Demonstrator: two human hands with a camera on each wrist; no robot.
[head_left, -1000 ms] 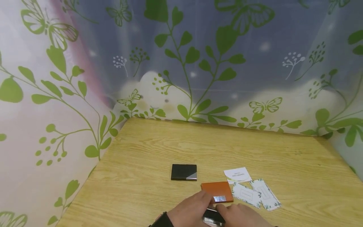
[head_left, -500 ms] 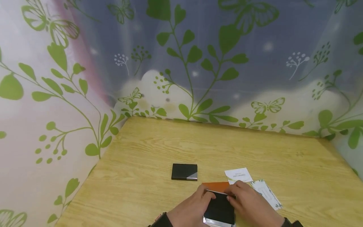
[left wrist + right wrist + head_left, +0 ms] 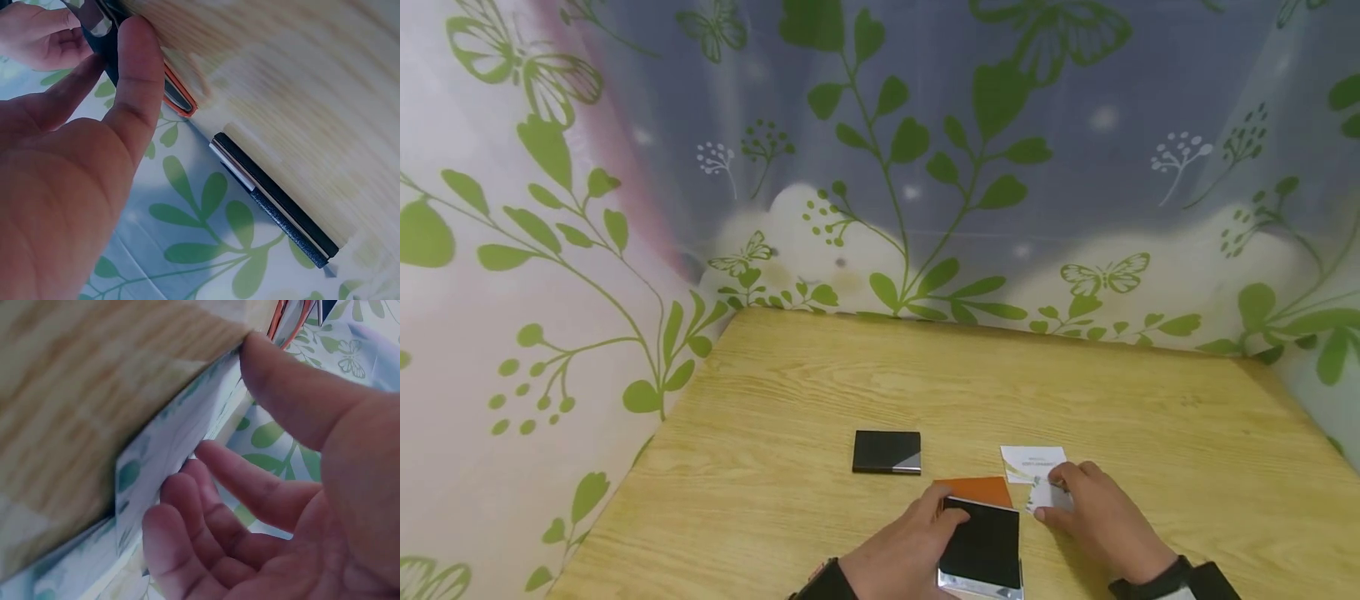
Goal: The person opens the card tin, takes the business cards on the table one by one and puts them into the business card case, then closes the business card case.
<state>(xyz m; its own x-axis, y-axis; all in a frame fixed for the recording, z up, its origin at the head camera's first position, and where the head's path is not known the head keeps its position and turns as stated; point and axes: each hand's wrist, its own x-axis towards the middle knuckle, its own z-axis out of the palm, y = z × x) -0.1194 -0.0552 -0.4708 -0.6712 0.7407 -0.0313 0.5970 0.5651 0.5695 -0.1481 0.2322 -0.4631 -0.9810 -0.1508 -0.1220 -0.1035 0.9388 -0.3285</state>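
My left hand (image 3: 906, 542) holds an open black card case (image 3: 981, 546) with a shiny metal rim, its thumb on the black face. In the left wrist view, the case (image 3: 103, 59) is partly hidden by the fingers. My right hand (image 3: 1108, 521) has thumb and index finger at opposite edges of a white leaf-patterned card (image 3: 1048, 496). The right wrist view shows this card (image 3: 169, 434) low against the table, with another leaf-patterned card (image 3: 81, 559) beside it. In the head view, the right hand covers that other card.
An orange card case (image 3: 977, 490) lies partly under the black one. A shut black card case (image 3: 886, 452) with a silver corner lies to the left. A white printed card (image 3: 1037, 460) lies beyond the right hand. Patterned fabric (image 3: 880, 167) surrounds the wooden table (image 3: 790, 400).
My right hand first worked at the black case, which came up open over the orange one. It has since moved right onto the cards, shifting them slightly. The left hand keeps its hold.
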